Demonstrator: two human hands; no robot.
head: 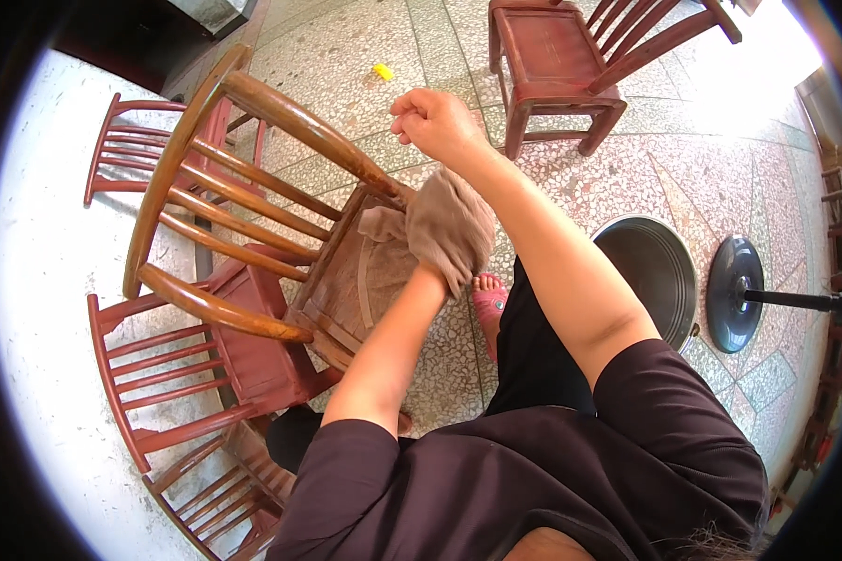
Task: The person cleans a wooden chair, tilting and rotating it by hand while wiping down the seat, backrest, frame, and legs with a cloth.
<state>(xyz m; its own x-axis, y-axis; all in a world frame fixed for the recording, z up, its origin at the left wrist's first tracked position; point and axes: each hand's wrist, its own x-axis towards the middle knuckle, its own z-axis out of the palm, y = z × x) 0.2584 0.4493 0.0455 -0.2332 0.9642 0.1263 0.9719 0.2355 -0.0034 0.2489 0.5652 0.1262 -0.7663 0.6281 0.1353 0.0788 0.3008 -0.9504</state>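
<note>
A brown cloth (452,224) is bunched around my left hand (433,275), which holds it at the side of a wooden chair (281,158). Only the wrist shows; the fingers are hidden inside the cloth. More of the same cloth lies across the chair's worn seat (333,280). The chair has a glossy brown slatted back, which stands toward the left. Farther out, my right hand (438,126) is raised above the floor beyond the cloth. Its fingers are curled in, and nothing is visible in them.
Red wooden chairs (252,350) stand along the left wall, and another red chair (551,49) is at the top. A metal bucket (652,280) sits right of my leg, beside a round dark base with a post (733,294). A small yellow object (383,71) lies on the terrazzo floor.
</note>
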